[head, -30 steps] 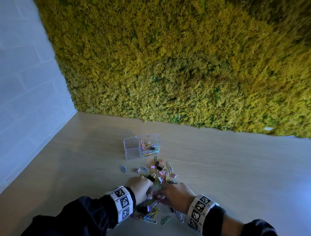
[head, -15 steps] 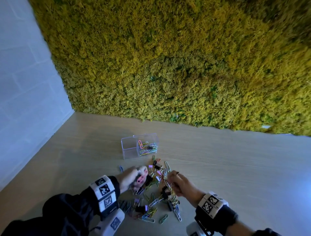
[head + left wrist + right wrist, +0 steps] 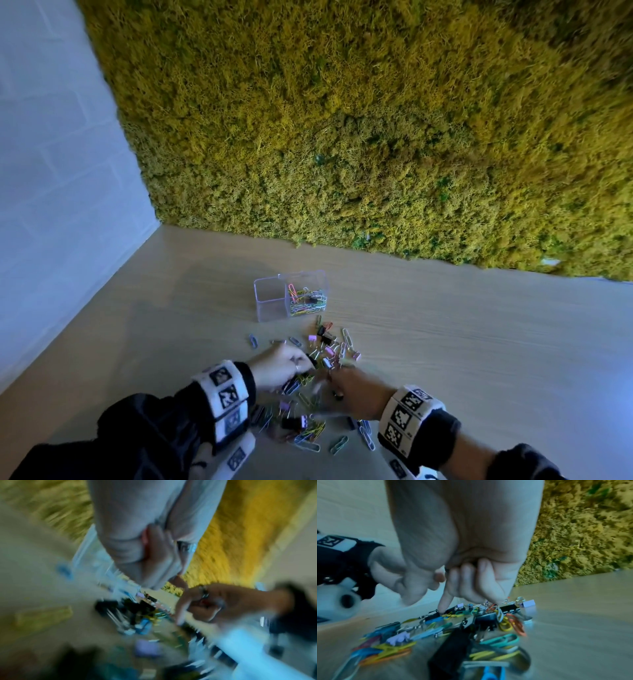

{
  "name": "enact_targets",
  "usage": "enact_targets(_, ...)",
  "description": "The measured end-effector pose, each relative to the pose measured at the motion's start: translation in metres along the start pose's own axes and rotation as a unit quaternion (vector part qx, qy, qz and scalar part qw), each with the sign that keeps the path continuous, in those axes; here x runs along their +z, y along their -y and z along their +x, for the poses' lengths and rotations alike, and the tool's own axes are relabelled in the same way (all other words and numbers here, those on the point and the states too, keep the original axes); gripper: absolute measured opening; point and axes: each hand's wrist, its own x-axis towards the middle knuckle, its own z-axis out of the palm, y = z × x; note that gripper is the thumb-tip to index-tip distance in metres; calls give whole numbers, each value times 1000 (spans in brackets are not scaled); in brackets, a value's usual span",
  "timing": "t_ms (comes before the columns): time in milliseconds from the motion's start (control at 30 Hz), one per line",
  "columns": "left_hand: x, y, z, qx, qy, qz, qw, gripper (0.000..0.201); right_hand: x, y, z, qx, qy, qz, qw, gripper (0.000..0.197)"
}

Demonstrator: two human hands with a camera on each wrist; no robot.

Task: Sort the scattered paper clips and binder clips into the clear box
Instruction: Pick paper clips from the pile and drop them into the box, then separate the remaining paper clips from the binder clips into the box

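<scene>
The clear box [image 3: 270,301] stands on the table, with coloured paper clips [image 3: 308,303] in its right compartment and nothing in its left. Scattered paper clips and binder clips [image 3: 325,346] lie between the box and my hands, and more [image 3: 305,435] lie nearer me. My left hand [image 3: 284,366] hovers over the pile with its fingers curled; its view is blurred. My right hand [image 3: 342,387] is beside it. In the right wrist view its index fingertip [image 3: 442,607] touches a black binder clip [image 3: 433,614], while the other fingers curl into the palm round something small and dark.
A moss wall [image 3: 376,137] rises behind the wooden table [image 3: 479,342], and a white brick wall [image 3: 51,171] closes the left side. Bare wood stretches to the right of the pile and round the box.
Both hands have drawn closer together over the middle of the pile. The pink clip seen at my left fingers half a second ago no longer shows.
</scene>
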Motion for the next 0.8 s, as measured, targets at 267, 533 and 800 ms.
enact_targets(267, 7, 8, 9, 36, -79, 381, 921, 35, 21, -10, 5, 16, -13, -82, 996, 31)
enact_targets(533, 2, 18, 12, 59, -111, 386, 914, 30, 17, -3, 6, -39, -21, -47, 998, 34)
enact_targets(800, -2, 8, 19, 33, -20, 428, 903, 23, 24, 0, 26, -5, 6, -157, 988, 18)
